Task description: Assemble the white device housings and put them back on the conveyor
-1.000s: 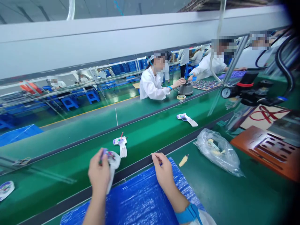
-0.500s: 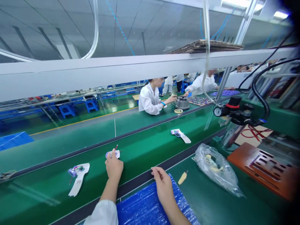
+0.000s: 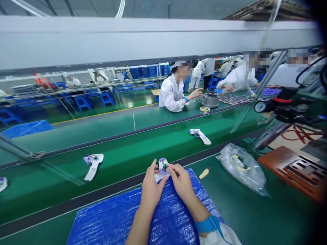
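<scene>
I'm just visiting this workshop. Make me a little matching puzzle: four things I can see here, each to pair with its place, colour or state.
Things
1. White part with coloured pieces
2. Nearest blue wristband
3. Clear plastic bag
4. Slotted plate

Descriptions
A. Orange-brown
B. Between the left hand and the right hand
C. Has pale yellow pieces showing through it
D. Around the right wrist

Pairs: 1-B, 2-D, 3-C, 4-A

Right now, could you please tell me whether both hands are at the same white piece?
Yes, the left hand holds the white piece and the right hand is at its edge.
</scene>
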Motion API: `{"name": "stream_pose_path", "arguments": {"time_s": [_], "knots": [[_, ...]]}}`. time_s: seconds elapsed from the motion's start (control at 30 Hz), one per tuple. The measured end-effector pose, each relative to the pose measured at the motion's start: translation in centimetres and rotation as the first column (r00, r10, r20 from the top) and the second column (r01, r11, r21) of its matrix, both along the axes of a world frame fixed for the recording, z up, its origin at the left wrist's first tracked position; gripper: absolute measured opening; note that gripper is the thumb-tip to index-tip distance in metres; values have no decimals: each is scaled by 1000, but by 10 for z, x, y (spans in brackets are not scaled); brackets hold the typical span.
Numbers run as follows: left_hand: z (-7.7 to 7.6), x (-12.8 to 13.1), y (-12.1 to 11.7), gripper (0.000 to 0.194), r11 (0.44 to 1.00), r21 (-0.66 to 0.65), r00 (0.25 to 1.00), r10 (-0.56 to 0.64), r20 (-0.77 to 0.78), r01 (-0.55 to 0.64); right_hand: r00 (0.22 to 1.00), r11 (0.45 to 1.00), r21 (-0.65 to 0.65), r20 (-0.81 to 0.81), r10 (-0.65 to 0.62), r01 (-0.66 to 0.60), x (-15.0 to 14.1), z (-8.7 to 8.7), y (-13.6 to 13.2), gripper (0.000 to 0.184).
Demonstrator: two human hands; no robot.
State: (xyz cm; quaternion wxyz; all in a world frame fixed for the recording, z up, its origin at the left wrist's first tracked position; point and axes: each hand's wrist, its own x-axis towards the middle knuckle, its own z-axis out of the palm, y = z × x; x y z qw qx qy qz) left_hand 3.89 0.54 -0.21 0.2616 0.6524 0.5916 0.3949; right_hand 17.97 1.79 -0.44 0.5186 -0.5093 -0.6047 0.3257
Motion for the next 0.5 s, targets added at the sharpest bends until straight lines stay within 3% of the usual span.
{"name": "stream_pose_path", "arguments": {"time_s": [0.13,0.2,0.27,0.37,0.5], "knots": [[3,6,4,59,998,-14,998,59,-29,-59,989,996,79,142,-40,29,3,6,-1,20],[5,6,2,58,996,-37,996,80,45,-78,993,995,88,110,-48,38,5,9,-1,16],[5,3,1,62,995,-64,975,90,205,-78,999,999,19,-20,-42,42,6,11,1,16],[2,-4,4,63,994,-110,901,73,428,-28,955,991,-114,-293,36,-72,8,14,4,21],[0,-8,8,63,978,-191,854,27,520,86,854,970,-116,-505,128,-214,8,15,4,23]]}}
